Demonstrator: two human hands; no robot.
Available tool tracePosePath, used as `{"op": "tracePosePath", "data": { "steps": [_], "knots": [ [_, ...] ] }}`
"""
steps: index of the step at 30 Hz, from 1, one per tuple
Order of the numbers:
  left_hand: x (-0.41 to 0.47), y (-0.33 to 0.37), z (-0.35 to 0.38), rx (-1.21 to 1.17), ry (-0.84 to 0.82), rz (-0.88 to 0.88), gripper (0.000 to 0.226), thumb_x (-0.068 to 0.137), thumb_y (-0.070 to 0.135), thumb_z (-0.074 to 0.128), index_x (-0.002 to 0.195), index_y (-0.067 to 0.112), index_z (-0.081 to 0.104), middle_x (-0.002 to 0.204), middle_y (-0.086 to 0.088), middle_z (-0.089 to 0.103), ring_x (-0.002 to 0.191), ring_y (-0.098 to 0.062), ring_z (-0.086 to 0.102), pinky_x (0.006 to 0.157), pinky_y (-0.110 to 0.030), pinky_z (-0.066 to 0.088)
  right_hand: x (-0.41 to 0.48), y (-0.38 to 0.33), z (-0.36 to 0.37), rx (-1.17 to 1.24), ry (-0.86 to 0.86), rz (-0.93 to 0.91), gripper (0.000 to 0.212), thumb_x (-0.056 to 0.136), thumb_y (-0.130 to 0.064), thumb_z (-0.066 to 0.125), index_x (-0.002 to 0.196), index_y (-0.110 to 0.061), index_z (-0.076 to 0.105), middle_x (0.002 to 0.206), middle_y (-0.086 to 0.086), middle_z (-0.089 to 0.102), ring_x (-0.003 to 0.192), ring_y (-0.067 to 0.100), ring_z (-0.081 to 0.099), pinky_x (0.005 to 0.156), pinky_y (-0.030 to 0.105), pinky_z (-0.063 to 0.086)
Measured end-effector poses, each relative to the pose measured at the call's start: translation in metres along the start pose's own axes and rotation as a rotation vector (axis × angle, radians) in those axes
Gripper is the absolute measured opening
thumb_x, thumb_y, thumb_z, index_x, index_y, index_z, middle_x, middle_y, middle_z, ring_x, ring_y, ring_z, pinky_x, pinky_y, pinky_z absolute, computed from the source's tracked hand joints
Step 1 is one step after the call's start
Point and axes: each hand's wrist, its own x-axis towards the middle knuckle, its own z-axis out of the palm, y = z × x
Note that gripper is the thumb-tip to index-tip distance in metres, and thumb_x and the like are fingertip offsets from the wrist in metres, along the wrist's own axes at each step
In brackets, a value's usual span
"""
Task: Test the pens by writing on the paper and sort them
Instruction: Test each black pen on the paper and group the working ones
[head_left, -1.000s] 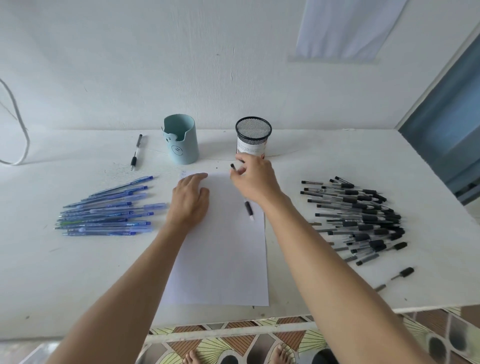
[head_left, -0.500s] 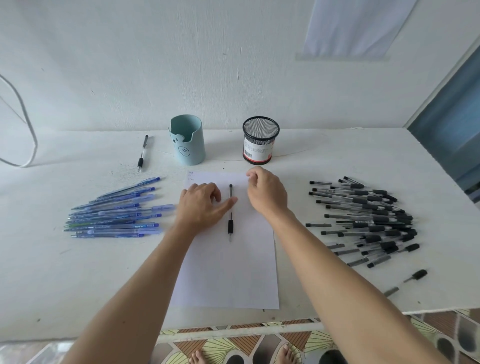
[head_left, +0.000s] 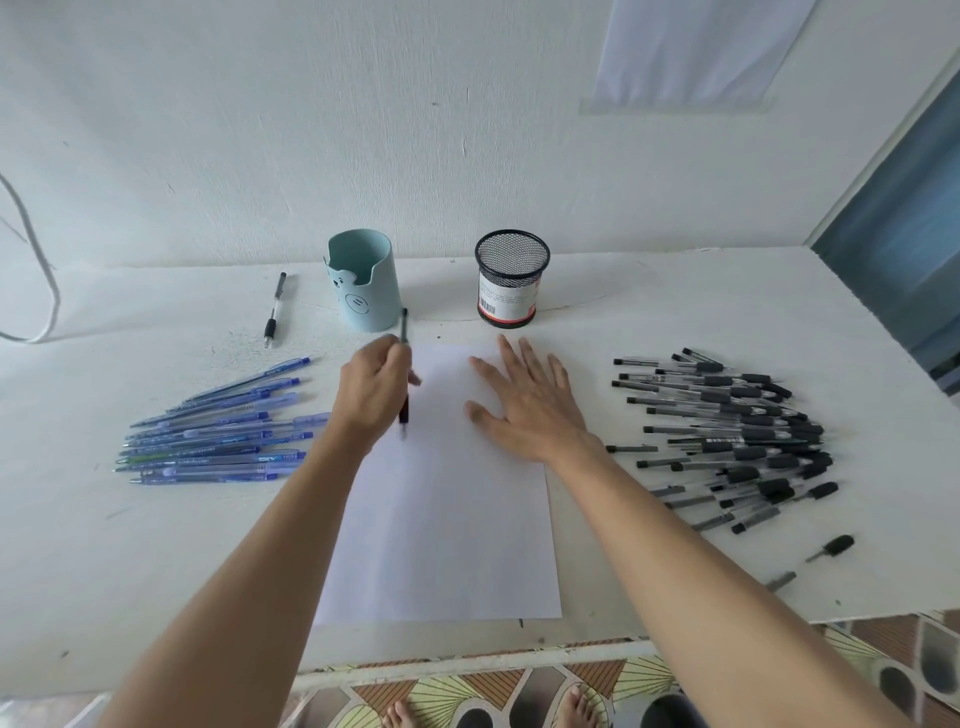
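Left hand (head_left: 375, 397) curls round one black pen (head_left: 403, 413), held over the paper (head_left: 441, 530) at its upper left. Right hand (head_left: 530, 402) lies flat on the paper at 1 o'clock, fingers spread. Two cups: light blue cup (head_left: 366, 283) at 11 o'clock, black mesh cup (head_left: 511, 280) at 12; contents can't tell. Roughly a dozen blue pens (head_left: 218, 436) at 9. Black pen pile (head_left: 737, 441) at 3, too many to count. One lone pen (head_left: 274, 312) at 10.
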Motion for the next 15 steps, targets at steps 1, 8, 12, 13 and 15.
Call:
{"op": "tracePosePath", "data": {
  "steps": [1,8,12,13,15],
  "knots": [
    [0.001,0.001,-0.001,-0.186,-0.011,-0.020,0.026,0.095,0.022,0.043,0.078,0.005,0.053,0.069,-0.003,0.064,0.074,-0.029,0.065,0.070,-0.038,0.052,0.001,0.000,0.000,-0.008,-0.004,-0.002,0.069,0.095,-0.066,0.031,0.156,-0.040,0.014,0.168,-0.002,-0.008,0.153,0.020,-0.012,0.122,0.050,-0.007],
    [0.001,0.010,-0.010,-0.889,-0.101,-0.169,0.015,0.099,0.029,0.045,0.092,0.024,0.058,0.072,0.004,0.045,0.066,-0.013,0.042,0.071,-0.028,0.038,-0.002,-0.002,0.002,0.114,0.064,-0.046,0.059,0.089,-0.065,0.049,0.133,-0.027,0.037,0.167,-0.003,0.009,0.154,0.016,0.001,0.122,0.050,-0.002],
    [0.001,0.012,-0.014,-0.989,-0.176,-0.176,0.058,0.079,0.076,0.042,0.063,0.020,0.041,0.070,0.002,0.033,0.063,-0.015,0.032,0.066,-0.032,0.023,-0.001,-0.003,0.001,0.025,-0.007,-0.054,0.073,0.093,-0.066,0.038,0.154,-0.031,0.016,0.168,-0.003,-0.002,0.153,0.015,-0.007,0.121,0.052,-0.005],
    [0.003,0.012,-0.015,-0.988,-0.177,-0.165,0.060,0.077,0.076,0.041,0.059,0.019,0.035,0.069,0.001,0.029,0.062,-0.016,0.030,0.066,-0.032,0.022,0.000,-0.003,0.001,-0.004,-0.023,-0.056,0.076,0.094,-0.067,0.035,0.156,-0.033,0.009,0.168,-0.003,-0.005,0.153,0.016,-0.009,0.121,0.052,-0.005],
    [0.005,0.011,-0.015,-0.982,-0.151,-0.147,0.054,0.074,0.065,0.045,0.055,0.018,0.028,0.067,0.000,0.024,0.061,-0.017,0.026,0.066,-0.033,0.021,0.000,-0.003,0.000,-0.033,-0.033,-0.056,0.077,0.094,-0.068,0.032,0.158,-0.035,0.004,0.167,-0.002,-0.008,0.153,0.018,-0.012,0.121,0.052,-0.005]
  ]
}}
